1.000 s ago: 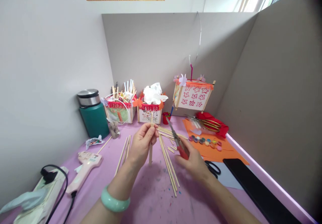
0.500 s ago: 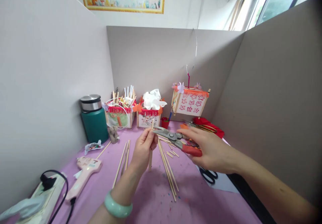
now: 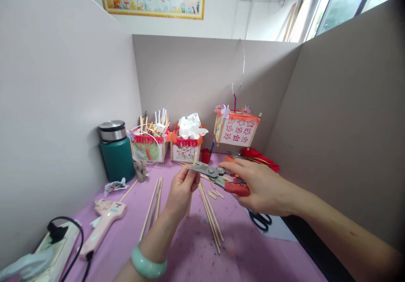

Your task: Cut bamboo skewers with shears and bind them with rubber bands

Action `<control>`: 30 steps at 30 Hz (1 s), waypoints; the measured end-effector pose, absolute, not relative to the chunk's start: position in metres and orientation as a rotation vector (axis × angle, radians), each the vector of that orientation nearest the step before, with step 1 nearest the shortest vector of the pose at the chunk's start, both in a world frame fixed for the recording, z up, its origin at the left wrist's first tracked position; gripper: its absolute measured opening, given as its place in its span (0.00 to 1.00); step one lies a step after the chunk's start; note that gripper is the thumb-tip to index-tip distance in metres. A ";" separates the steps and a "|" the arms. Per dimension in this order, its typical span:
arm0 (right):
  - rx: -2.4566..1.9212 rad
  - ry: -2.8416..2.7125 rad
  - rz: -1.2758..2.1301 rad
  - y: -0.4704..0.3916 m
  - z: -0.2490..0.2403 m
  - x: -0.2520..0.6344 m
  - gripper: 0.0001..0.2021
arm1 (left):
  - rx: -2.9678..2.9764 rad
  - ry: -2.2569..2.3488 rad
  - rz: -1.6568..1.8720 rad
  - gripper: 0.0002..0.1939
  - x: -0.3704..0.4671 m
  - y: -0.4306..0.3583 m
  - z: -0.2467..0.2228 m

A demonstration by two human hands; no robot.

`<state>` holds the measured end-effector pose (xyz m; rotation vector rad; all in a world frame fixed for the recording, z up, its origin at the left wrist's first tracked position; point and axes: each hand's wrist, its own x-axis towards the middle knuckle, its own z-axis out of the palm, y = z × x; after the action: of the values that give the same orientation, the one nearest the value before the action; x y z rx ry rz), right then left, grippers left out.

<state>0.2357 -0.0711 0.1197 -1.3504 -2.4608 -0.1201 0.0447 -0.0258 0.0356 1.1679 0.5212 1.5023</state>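
My left hand [image 3: 183, 188] is closed on a thin wooden stick [image 3: 195, 157] held nearly upright, its top poking out above my fingers. My right hand [image 3: 259, 187] is wrapped round the red handles of the pruning shears [image 3: 212, 172]. The shears' grey blades point left and lie across the stick, just above my left fingertips. Whether the blades touch the stick cannot be made out. Long sticks [image 3: 209, 214] lie on the purple table between my hands, with short cut pieces [image 3: 216, 194] beside them. More long sticks [image 3: 151, 208] lie left of my left hand.
On the left stand a green bottle [image 3: 117, 157], a pink glue gun [image 3: 106, 223] and a power strip [image 3: 63, 244]. Two decorated boxes [image 3: 148, 149] stand at the back, and a paper lantern [image 3: 237, 130] hangs at the back right. Black scissors [image 3: 261, 220] lie beyond my right wrist.
The shears have shifted slightly left, with their blades now across the stick. The stick's upper end leans a little further right. The whole view has shifted slightly.
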 end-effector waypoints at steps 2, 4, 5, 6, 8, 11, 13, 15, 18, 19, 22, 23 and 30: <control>-1.351 -2.470 -0.115 -0.072 0.120 0.234 0.32 | 1.152 0.528 1.497 0.13 0.045 -0.026 0.036; -1.358 -2.475 -0.106 -0.073 0.121 0.232 0.32 | 1.134 0.534 1.489 0.14 0.045 -0.027 0.035; -1.361 -2.477 -0.100 -0.073 0.121 0.231 0.32 | 1.128 0.536 1.488 0.14 0.045 -0.027 0.035; -1.364 -2.477 -0.095 -0.073 0.122 0.231 0.32 | 1.123 0.536 1.489 0.14 0.045 -0.027 0.035; -1.377 -2.485 -0.070 -0.074 0.123 0.230 0.31 | 1.125 0.533 1.496 0.14 0.045 -0.027 0.035; -1.394 -2.504 -0.032 -0.075 0.123 0.229 0.31 | 1.133 0.531 1.497 0.14 0.045 -0.027 0.035; -1.401 -2.515 -0.013 -0.077 0.124 0.228 0.31 | 1.124 0.531 1.497 0.14 0.045 -0.027 0.036; -1.413 -2.528 0.003 -0.079 0.123 0.227 0.31 | 1.117 0.529 1.500 0.14 0.046 -0.027 0.036; -1.450 -2.533 -0.028 -0.081 0.121 0.225 0.31 | 1.129 0.524 1.494 0.14 0.045 -0.026 0.035; -1.464 -2.529 -0.067 -0.081 0.120 0.224 0.30 | 1.135 0.522 1.491 0.14 0.045 -0.026 0.035; -1.497 -2.499 -0.218 -0.083 0.118 0.222 0.25 | 1.143 0.525 1.484 0.15 0.046 -0.027 0.034; -1.508 -2.484 -0.255 -0.083 0.118 0.221 0.24 | 1.139 0.528 1.484 0.15 0.046 -0.027 0.034; -1.534 -2.400 -0.312 -0.086 0.113 0.213 0.19 | 1.126 0.527 1.494 0.15 0.046 -0.027 0.033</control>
<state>0.2132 -0.0858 0.1131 -1.5339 -2.3996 -0.3122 0.0464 -0.0266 0.0330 1.1258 0.5268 1.4944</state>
